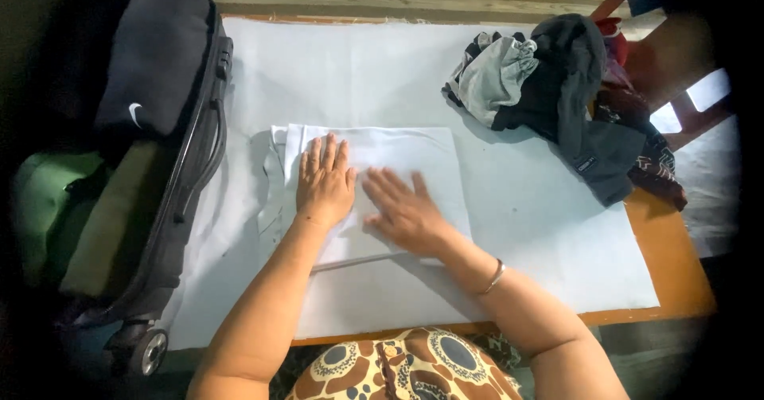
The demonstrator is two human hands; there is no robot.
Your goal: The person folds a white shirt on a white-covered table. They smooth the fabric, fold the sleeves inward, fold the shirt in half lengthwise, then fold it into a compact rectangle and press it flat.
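Nearest: patterned brown garment (406,368) at the bottom edge, both forearms reaching out over the counter (676,273), which is draped in a pale cloth (358,66).

Left hand (324,181) lies flat, fingers spread, palm down on the folded white garment (414,157); no grip closed on anything. Right hand (404,209) also flat and open, just beside the left, angled across the fold; a thin bangle (495,277) on that wrist. The garment sits mid-counter, a rough rectangle, with looser layers poking out at its left edge.

Judgement: pressing and smoothing a fold. To do it well, keep the palms flat, sweep outward from the centre toward the edges so creases run off, and square up the uneven left side before any further fold.

Left: open dark suitcase (183,177) touching the counter edge, dark and green items packed inside.

Far right: heap of unfolded dark and grey clothes (557,89), well apart from the hands.
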